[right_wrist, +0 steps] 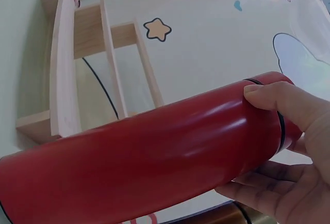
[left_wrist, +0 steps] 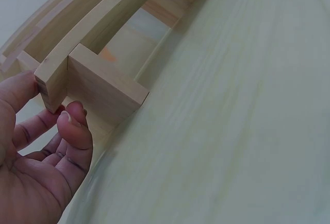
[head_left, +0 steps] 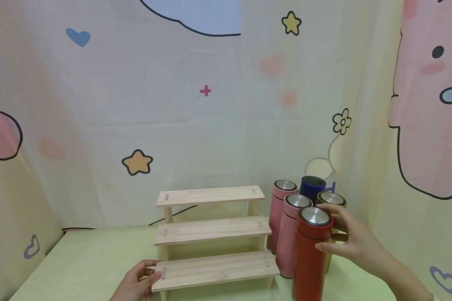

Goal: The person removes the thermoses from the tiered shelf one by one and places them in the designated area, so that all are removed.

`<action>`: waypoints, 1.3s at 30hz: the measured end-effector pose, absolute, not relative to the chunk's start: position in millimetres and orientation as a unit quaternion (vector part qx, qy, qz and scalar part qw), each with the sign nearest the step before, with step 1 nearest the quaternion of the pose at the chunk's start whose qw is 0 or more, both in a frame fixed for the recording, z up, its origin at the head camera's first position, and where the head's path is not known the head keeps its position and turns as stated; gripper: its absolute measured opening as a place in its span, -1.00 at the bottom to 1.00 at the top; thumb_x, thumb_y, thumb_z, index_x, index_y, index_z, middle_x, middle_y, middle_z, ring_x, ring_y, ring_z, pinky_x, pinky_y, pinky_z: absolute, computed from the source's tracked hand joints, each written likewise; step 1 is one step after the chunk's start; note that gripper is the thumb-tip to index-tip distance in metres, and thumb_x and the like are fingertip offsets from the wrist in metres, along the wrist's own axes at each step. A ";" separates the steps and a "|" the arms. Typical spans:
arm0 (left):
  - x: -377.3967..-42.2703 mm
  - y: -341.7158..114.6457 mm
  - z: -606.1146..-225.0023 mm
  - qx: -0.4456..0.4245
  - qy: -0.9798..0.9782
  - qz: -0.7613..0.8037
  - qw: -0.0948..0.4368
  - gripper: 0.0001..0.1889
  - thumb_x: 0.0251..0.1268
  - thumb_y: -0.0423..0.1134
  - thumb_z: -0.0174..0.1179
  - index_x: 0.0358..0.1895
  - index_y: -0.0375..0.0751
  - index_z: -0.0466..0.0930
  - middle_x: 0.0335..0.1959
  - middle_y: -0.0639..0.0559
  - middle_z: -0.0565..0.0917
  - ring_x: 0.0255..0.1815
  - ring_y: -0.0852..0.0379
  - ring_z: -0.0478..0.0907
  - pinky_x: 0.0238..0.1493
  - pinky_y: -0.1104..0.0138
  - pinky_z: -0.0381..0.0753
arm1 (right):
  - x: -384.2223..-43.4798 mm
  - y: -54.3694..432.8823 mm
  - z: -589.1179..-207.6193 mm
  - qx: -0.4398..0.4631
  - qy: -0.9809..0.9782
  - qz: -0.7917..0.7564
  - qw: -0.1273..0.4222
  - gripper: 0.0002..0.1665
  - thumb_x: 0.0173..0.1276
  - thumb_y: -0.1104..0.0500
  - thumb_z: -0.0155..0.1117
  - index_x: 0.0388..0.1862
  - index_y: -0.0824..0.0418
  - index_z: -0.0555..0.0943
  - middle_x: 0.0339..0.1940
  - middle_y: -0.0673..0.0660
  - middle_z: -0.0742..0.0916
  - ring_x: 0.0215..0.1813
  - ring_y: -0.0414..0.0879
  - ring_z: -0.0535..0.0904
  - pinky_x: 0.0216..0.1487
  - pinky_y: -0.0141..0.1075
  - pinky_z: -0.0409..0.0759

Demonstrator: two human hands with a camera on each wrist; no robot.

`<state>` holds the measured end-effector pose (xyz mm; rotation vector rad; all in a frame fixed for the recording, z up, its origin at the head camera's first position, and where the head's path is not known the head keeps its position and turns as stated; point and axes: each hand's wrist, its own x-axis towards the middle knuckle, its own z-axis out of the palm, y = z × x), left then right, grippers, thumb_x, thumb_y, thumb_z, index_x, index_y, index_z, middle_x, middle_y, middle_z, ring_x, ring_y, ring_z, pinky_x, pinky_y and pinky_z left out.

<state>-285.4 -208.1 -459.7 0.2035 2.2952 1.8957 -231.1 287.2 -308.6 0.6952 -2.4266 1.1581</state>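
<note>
My right hand [head_left: 355,240] grips a red thermos flask [head_left: 312,259] near its silver-topped lid, thumb on the near side and fingers behind. In the right wrist view the flask [right_wrist: 139,157] lies across the picture, its far end cut off by the frame. A three-tier wooden step shelf [head_left: 214,271] stands left of the flask. At the left end of its lowest board, my left hand [head_left: 135,282] pinches the corner. The left wrist view has the thumb above the board [left_wrist: 93,31] and a fingertip under it, with the other fingers curled below.
Two pink flasks [head_left: 286,246] stand right beside the shelf's right end. Behind the red one are a dark blue flask [head_left: 312,190] and an olive-gold flask [head_left: 340,204]. A printed cloth backdrop [head_left: 211,146] rises behind the pale green tabletop [head_left: 86,259].
</note>
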 end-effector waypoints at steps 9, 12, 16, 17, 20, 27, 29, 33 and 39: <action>-285.1 -208.3 -458.4 0.067 0.763 0.638 0.082 -0.31 0.34 -0.08 0.20 0.26 -0.58 0.18 -0.22 -0.06 0.51 -0.58 0.17 0.42 -0.50 0.39 0.51 | -237.4 296.8 -320.2 0.191 -0.874 0.409 0.180 -0.11 0.08 0.26 0.50 0.35 0.25 0.24 0.11 0.30 0.57 -0.09 -0.48 0.55 -0.15 -0.46 0.61; -285.0 -207.5 -458.5 0.064 0.762 0.639 0.084 -0.30 0.33 -0.07 0.21 0.27 -0.58 0.17 -0.22 -0.06 0.51 -0.56 0.16 0.42 -0.49 0.39 0.52 | -239.8 300.2 -323.4 0.191 -0.872 0.412 0.183 -0.11 0.08 0.29 0.49 0.35 0.27 0.23 0.10 0.36 0.56 -0.09 -0.48 0.55 -0.16 -0.47 0.61; -285.2 -207.6 -459.3 0.062 0.762 0.639 0.086 -0.30 0.34 -0.07 0.20 0.28 -0.57 0.17 -0.22 -0.06 0.51 -0.56 0.16 0.42 -0.49 0.39 0.52 | -242.1 304.5 -326.5 0.194 -0.869 0.415 0.188 -0.11 0.09 0.32 0.47 0.35 0.28 0.22 0.08 0.24 0.57 -0.11 -0.45 0.57 -0.17 -0.47 0.62; -285.3 -207.9 -459.5 0.062 0.762 0.639 0.087 -0.30 0.34 -0.07 0.20 0.28 -0.57 0.17 -0.22 -0.06 0.51 -0.56 0.16 0.42 -0.49 0.38 0.52 | -242.0 305.5 -327.1 0.192 -0.868 0.417 0.187 -0.11 0.10 0.32 0.47 0.36 0.27 0.22 0.08 0.15 0.57 -0.12 -0.44 0.57 -0.17 -0.47 0.62; -285.7 -209.1 -460.5 0.066 0.761 0.640 0.088 -0.31 0.36 -0.08 0.18 0.28 -0.58 0.16 -0.22 -0.06 0.52 -0.57 0.17 0.43 -0.49 0.38 0.52 | -240.4 308.0 -328.0 0.198 -0.866 0.420 0.184 -0.12 0.12 0.32 0.45 0.37 0.25 0.21 0.05 -0.16 0.55 -0.12 -0.42 0.59 -0.16 -0.47 0.62; -286.7 -209.9 -460.3 0.065 0.765 0.635 0.085 -0.29 0.36 -0.06 0.18 0.29 -0.57 0.15 -0.19 -0.09 0.55 -0.55 0.15 0.44 -0.48 0.37 0.52 | -236.2 310.6 -328.2 0.214 -0.866 0.412 0.185 -0.12 0.14 0.31 0.43 0.40 0.25 0.21 -0.02 -0.48 0.50 -0.12 -0.41 0.60 -0.18 -0.41 0.64; -287.1 -209.7 -459.5 0.064 0.766 0.634 0.084 -0.28 0.35 -0.04 0.18 0.29 -0.57 0.16 -0.19 -0.09 0.55 -0.54 0.14 0.44 -0.48 0.36 0.52 | -235.4 311.5 -328.5 0.211 -0.869 0.407 0.186 -0.11 0.15 0.29 0.44 0.41 0.23 0.21 -0.03 -0.49 0.50 -0.13 -0.42 0.59 -0.19 -0.40 0.64; -287.4 -210.2 -457.8 0.064 0.765 0.635 0.087 -0.30 0.36 -0.05 0.17 0.28 -0.58 0.15 -0.19 -0.10 0.55 -0.50 0.13 0.45 -0.46 0.36 0.52 | -234.3 311.8 -329.8 0.203 -0.875 0.397 0.190 -0.09 0.15 0.25 0.45 0.42 0.21 0.20 -0.02 -0.35 0.55 -0.14 -0.41 0.59 -0.20 -0.38 0.64; -286.7 -210.8 -456.3 0.070 0.769 0.629 0.090 -0.32 0.36 -0.06 0.18 0.26 -0.58 0.18 -0.21 -0.09 0.55 -0.41 0.13 0.48 -0.42 0.36 0.53 | -233.0 310.8 -329.1 0.184 -0.886 0.383 0.187 -0.05 0.15 0.20 0.46 0.44 0.20 0.18 0.11 0.29 0.59 -0.16 -0.42 0.57 -0.21 -0.39 0.64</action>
